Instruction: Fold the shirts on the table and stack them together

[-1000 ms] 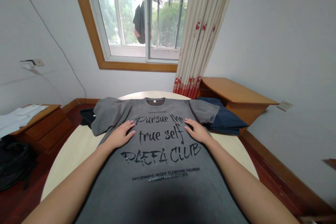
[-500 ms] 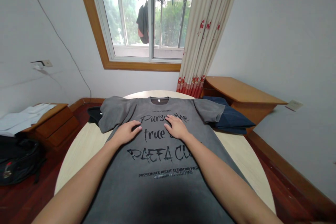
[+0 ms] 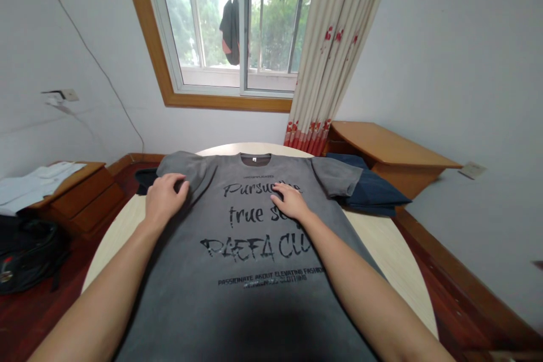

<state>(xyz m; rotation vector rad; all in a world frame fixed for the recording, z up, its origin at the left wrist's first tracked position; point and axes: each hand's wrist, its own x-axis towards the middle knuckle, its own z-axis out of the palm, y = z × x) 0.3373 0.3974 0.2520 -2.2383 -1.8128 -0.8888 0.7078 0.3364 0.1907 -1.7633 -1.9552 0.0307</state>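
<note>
A dark grey T-shirt (image 3: 254, 263) with black printed lettering lies spread front side up on a round pale table (image 3: 113, 240), its collar at the far edge. My left hand (image 3: 166, 195) is over the shirt's left-side sleeve, fingers bent and the thumb apart from them; its fingertips are partly hidden, and I see no cloth pinched in it. Flat on the chest print rests my right hand (image 3: 292, 200), its fingers spread and covering some of the letters. The sleeve on the right lies partly over folded navy cloth (image 3: 375, 189).
A black cloth item (image 3: 144, 178) sits at the table's left edge. Beyond the table are a wooden desk (image 3: 394, 147) on the right and a curtain (image 3: 316, 68) by the window. Papers (image 3: 36, 181) lie on a low wooden cabinet at left, near a black bag (image 3: 29, 251).
My left hand has moved left from the shirt's chest to the sleeve, and its fingers have bent. My right hand stays on the chest, shifted slightly right. The view has tilted a little.
</note>
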